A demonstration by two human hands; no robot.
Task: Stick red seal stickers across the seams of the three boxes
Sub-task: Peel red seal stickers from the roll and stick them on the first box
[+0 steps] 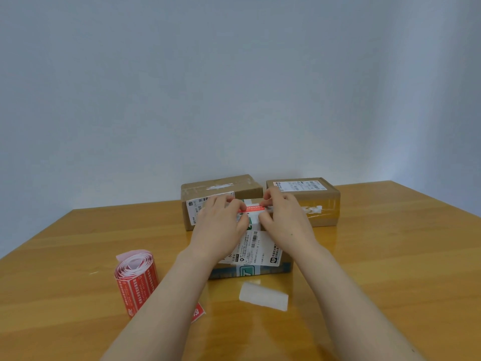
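The left hand (221,226) and right hand (285,221) each pinch one end of the red seal sticker (251,208) atop the front box (260,250); left box (221,185) and right box (321,201) crowd behind, toward the table's (390,256) far edge.

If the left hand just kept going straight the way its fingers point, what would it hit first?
Most likely the back left cardboard box. The left hand, pinching the red sticker over the near box, points at that rear box's front face; the gap between them is hard to judge.
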